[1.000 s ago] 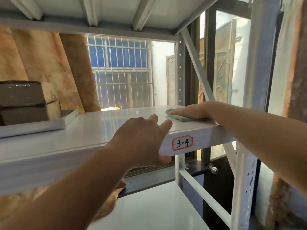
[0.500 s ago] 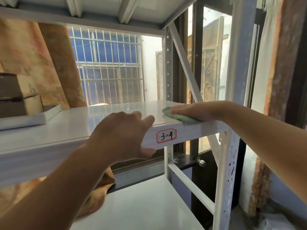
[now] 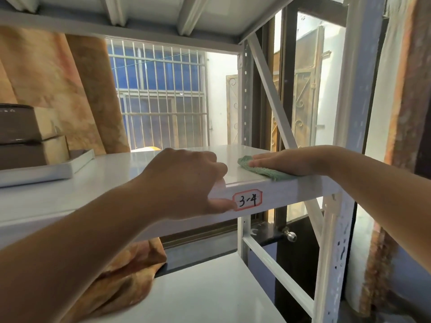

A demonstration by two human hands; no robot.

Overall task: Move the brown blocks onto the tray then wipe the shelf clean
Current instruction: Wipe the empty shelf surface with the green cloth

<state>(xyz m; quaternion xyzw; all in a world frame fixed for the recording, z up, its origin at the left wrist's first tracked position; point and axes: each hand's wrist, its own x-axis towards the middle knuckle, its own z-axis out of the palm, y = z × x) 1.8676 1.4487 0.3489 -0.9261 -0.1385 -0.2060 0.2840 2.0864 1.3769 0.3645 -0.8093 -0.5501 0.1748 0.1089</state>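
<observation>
Right grip (image 3: 286, 163) atop fuzzy green cloth (image 3: 268, 172)

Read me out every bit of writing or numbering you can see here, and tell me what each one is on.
"3-4": handwritten in black on a red-bordered white sticker stuck to the front edge of the shelf.
Nothing else can be read; the brown blocks on the left show no legible marking.
</observation>
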